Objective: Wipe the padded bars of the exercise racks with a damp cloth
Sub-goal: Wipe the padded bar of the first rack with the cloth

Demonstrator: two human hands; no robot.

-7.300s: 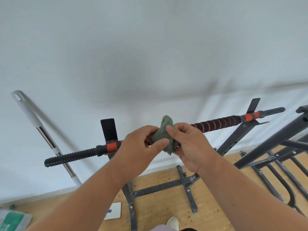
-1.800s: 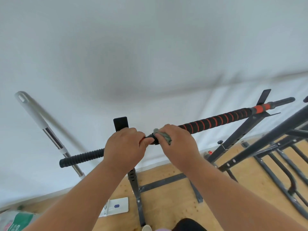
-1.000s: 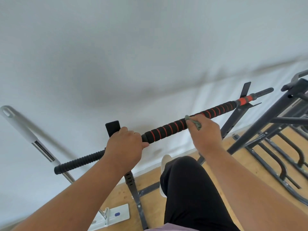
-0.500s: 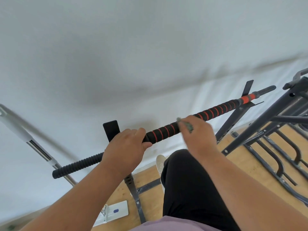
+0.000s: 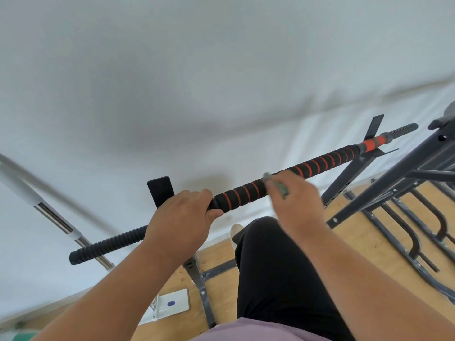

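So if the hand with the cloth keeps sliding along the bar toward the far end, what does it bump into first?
Probably the solid orange collar. The right hand, holding the cloth, has only striped foam padding ahead of it until there. Just beyond, the bar sits on the rack's bracket; depth is hard to judge.

Left hand (image 5: 181, 219) grips padded bar (image 5: 317, 166) near its rack upright; right hand (image 5: 294, 201) holds green cloth (image 5: 279, 187) against black-and-red foam; raised black-trousered knee (image 5: 275, 262) below.
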